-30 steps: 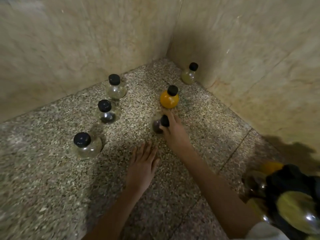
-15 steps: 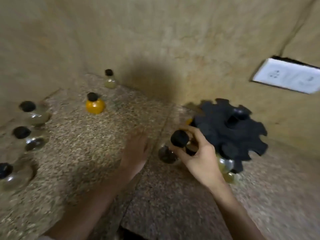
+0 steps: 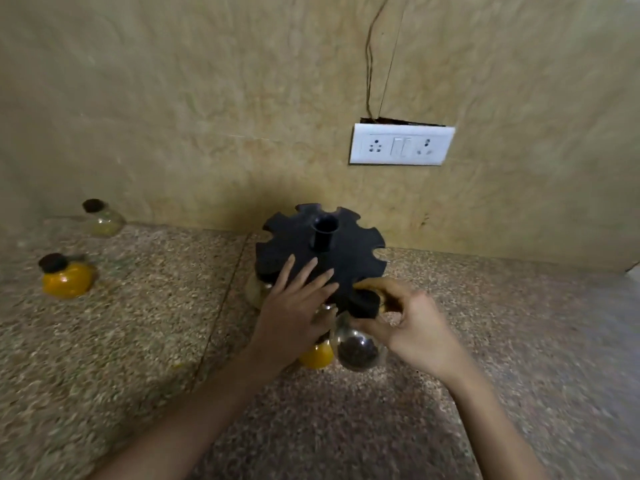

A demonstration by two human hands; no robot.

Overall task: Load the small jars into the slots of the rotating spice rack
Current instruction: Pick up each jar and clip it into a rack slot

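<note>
Right grip (image 3: pixel 412 327): you're pinching the dark-spice jar (image 3: pixel 356 344) by its black cap, belly hanging below.
Left grip (image 3: pixel 294 306): flat, fingers straight, resting on top of the rack (image 3: pixel 346 251).
Key relation: the jar's at the rack's near rim, just right of your left grip, roughly upright. I'd guess the neck slides away from you.
Waiting: orange jar (image 3: pixel 67 280) and pale jar (image 3: pixel 102 220), far left on the worktop (image 3: pixel 138 323).

Left hand (image 3: pixel 294 306) covers the rack (image 3: pixel 349 252) slots on its near-left edge, a yellow jar (image 3: pixel 317 357) underneath barely peeks out, right hand (image 3: pixel 412 327) hides whether the dark-spice jar (image 3: pixel 357 348) sits in a slot, and the orange jar (image 3: pixel 67 282) and pale jar (image 3: pixel 104 221) far left are blurry.
</note>
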